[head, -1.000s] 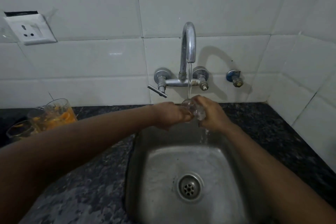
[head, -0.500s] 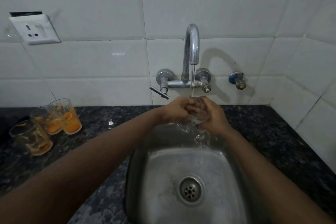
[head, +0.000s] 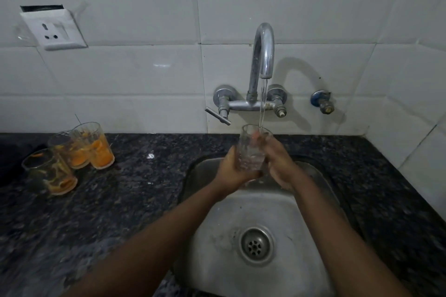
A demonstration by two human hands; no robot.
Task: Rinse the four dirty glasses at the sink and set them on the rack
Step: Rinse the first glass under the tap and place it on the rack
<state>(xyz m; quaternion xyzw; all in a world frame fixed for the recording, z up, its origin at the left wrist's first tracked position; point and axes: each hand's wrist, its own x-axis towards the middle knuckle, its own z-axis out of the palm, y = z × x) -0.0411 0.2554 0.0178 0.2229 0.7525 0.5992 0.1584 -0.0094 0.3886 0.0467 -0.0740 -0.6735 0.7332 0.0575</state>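
Under the running tap (head: 263,53) a clear glass (head: 251,149) is now held upright, so the stream drops straight into its open mouth. Half a second back it was cupped low and mostly hidden between the two hands with water splashing off them, so it's been raised and turned up to fill. That reads as the rub being done and the final flush being given, though that's a guess.

The left hand (head: 233,171) is wrapped round the lower body and base, fingers closed on the glass. The right hand (head: 277,164) is pressed against the other side, fingers (head: 261,138) reaching up to the rim, maybe just inside it; hard to tell through the glass.

Everything is held above the back of the sink (head: 313,200). Three dirty glasses (head: 72,152) with orange residue are bunched together on the worktop (head: 149,188) well off to the left, untouched. No rack is seen anywhere, so this looks like glass one of four, with plenty left.
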